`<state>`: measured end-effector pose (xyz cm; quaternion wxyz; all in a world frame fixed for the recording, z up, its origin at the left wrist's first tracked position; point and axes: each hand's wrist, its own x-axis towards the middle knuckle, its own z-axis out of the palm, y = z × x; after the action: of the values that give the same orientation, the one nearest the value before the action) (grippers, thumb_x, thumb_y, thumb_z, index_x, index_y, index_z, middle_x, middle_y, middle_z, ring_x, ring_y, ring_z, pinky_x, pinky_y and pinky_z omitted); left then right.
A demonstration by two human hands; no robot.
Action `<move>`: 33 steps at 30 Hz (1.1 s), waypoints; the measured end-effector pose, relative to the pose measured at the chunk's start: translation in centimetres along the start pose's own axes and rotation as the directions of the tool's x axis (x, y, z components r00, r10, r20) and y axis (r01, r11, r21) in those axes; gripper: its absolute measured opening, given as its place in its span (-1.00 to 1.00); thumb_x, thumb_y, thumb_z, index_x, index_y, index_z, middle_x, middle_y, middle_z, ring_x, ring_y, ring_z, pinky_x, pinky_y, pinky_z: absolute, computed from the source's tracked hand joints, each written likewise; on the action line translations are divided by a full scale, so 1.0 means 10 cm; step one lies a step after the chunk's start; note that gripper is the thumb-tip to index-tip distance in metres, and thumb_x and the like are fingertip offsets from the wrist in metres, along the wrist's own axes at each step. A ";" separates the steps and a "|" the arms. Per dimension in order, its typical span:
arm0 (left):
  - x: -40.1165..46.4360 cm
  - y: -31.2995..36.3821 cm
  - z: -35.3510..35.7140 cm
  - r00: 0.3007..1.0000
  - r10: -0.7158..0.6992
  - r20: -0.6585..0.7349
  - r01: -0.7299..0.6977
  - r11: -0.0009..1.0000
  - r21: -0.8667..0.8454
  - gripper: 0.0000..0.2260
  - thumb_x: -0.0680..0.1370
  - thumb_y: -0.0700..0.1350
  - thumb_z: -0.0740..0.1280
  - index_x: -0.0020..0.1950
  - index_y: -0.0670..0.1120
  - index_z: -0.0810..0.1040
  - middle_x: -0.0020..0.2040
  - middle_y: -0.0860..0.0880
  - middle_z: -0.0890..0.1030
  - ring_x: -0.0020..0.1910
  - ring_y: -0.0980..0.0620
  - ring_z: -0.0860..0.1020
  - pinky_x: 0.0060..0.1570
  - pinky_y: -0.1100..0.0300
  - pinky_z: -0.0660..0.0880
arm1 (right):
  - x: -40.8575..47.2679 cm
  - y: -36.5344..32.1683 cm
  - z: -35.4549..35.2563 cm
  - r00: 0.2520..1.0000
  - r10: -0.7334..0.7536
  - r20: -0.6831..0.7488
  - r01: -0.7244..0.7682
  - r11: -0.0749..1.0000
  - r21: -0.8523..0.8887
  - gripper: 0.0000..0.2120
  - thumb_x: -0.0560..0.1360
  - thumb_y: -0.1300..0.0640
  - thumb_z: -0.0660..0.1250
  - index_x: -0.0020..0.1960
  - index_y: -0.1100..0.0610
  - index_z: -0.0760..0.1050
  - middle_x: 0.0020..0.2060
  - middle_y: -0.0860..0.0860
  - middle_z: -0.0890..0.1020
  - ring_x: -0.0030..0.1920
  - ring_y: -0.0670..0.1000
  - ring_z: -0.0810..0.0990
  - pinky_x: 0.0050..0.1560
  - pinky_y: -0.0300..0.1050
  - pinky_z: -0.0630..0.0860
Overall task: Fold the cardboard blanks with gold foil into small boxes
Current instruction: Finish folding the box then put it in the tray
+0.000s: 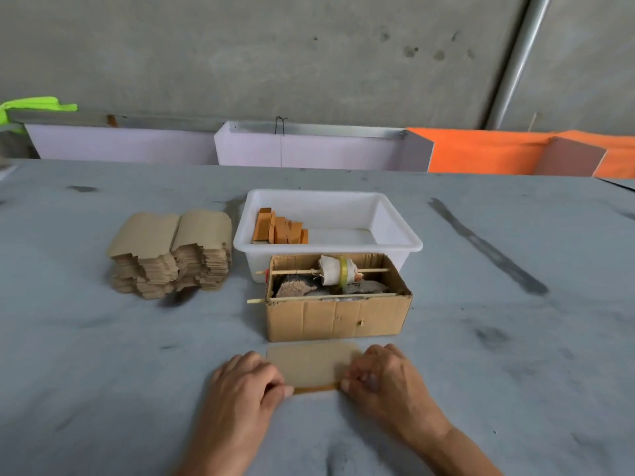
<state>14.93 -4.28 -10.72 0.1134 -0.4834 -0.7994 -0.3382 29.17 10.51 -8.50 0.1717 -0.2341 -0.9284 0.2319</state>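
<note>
Two hands fold one cardboard blank on a grey table.
Left hand [245,381] and right hand [381,374] pinch the flat blank [311,365] at its near corners, just before a cardboard box [338,319]; uneven pressure could skew the crease.

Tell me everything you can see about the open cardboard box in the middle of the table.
The cardboard box is brown corrugated card, open-topped, with creased walls. It stands upright on the grey table, against the white plastic tub behind it. Two thin wooden sticks cross its top; the rear one carries a roll of white material and yellowish tape. Dark, unclear contents lie inside.
</note>
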 end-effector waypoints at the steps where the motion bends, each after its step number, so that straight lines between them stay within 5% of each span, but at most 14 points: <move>1: 0.00 -0.01 0.01 0.998 -0.061 0.027 0.061 0.998 -0.022 -0.82 0.26 0.01 0.40 -0.40 -0.10 0.59 -0.34 -0.02 0.57 -0.21 0.09 0.40 -0.20 0.16 0.30 | 0.01 -0.01 0.00 1.000 0.012 0.007 -0.012 1.000 -0.005 -0.86 0.50 0.05 0.33 -0.06 0.06 0.64 -0.23 -0.10 0.44 -0.07 -0.04 0.38 -0.04 -0.30 0.30; 4: 0.01 0.00 0.02 0.976 -0.195 0.095 0.195 0.981 0.008 -0.82 0.37 0.00 0.48 -0.31 -0.10 0.63 -0.20 -0.01 0.58 -0.08 -0.03 0.50 -0.05 0.06 0.33 | 0.04 -0.05 -0.01 0.997 0.072 0.007 -0.072 0.997 0.006 -0.84 0.51 0.04 0.32 -0.04 0.06 0.65 -0.16 -0.06 0.54 0.00 -0.01 0.45 0.00 -0.24 0.37; 9: 0.01 0.06 0.02 0.943 -0.324 0.077 0.319 0.945 0.067 -0.84 0.40 0.06 0.46 -0.25 -0.01 0.64 -0.05 0.14 0.50 0.07 0.02 0.42 0.07 0.14 0.24 | 0.08 -0.09 0.00 0.983 0.185 -0.003 -0.185 0.983 0.019 -0.87 0.47 0.07 0.37 -0.09 0.06 0.68 -0.37 -0.20 0.45 -0.07 -0.02 0.50 -0.11 -0.26 0.38; 13: 0.00 0.08 0.02 0.911 -0.407 0.068 0.396 0.908 0.134 -0.81 0.38 0.13 0.45 -0.26 0.03 0.63 -0.07 0.20 0.38 0.10 0.07 0.37 0.02 0.18 0.14 | 0.10 -0.09 0.01 0.965 0.264 0.005 -0.264 0.965 -0.006 -0.89 0.44 0.10 0.37 -0.15 0.07 0.67 -0.17 0.01 0.66 -0.04 0.05 0.55 -0.09 -0.18 0.47; 26: 0.08 0.05 -0.06 0.833 -0.550 0.060 0.530 0.825 0.199 -0.63 0.25 0.25 0.48 -0.51 0.08 0.41 -0.06 0.20 0.37 0.05 0.09 0.30 -0.07 0.17 0.08 | 0.20 -0.09 -0.01 0.925 0.372 0.081 -0.368 0.928 -0.062 -0.89 0.41 0.09 0.42 -0.11 0.10 0.66 -0.08 0.05 0.67 -0.04 0.05 0.60 -0.08 -0.16 0.50; 33: 0.01 0.06 -0.10 0.830 -0.556 0.055 0.551 0.830 0.085 -0.72 0.34 0.11 0.50 -0.47 0.13 0.46 -0.02 0.21 0.37 0.15 0.07 0.31 0.00 0.18 0.07 | 0.17 -0.11 -0.01 0.910 0.410 0.069 -0.414 0.907 0.076 -0.91 0.39 0.19 0.43 -0.29 0.08 0.60 -0.27 -0.01 0.64 -0.13 0.03 0.60 -0.13 -0.17 0.51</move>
<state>15.25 -4.71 -9.68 -0.0047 -0.2402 -0.9194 -0.3114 27.44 10.56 -7.54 0.1054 -0.4109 -0.8509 0.3099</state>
